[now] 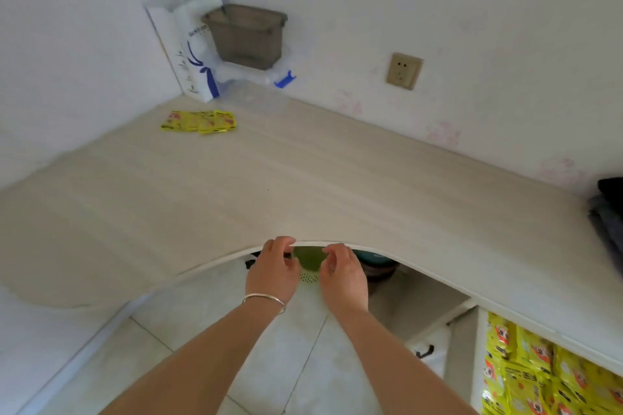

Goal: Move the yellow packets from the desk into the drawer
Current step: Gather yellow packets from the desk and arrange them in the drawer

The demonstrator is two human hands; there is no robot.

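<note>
pale curved desk (303, 178) in white corner, tiled floor below. far left: yellow packets (199, 121) lying near bag (195, 54) and grey bin (246, 34), well apart from hands. left hand (273, 271) and right hand (342, 276) at desk edge, fingers loosely curled, holding nothing. right: open drawer (539, 377) packed with packets already. risk: long reach, slippery packets scattering or spilling from crowded drawer.

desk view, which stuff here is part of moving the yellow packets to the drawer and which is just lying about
Job:
yellow packets on the desk
open drawer, already holding packets
left hand, right hand

Lying about:
grey bin
white gift bag
wall socket
dark clothes
</note>
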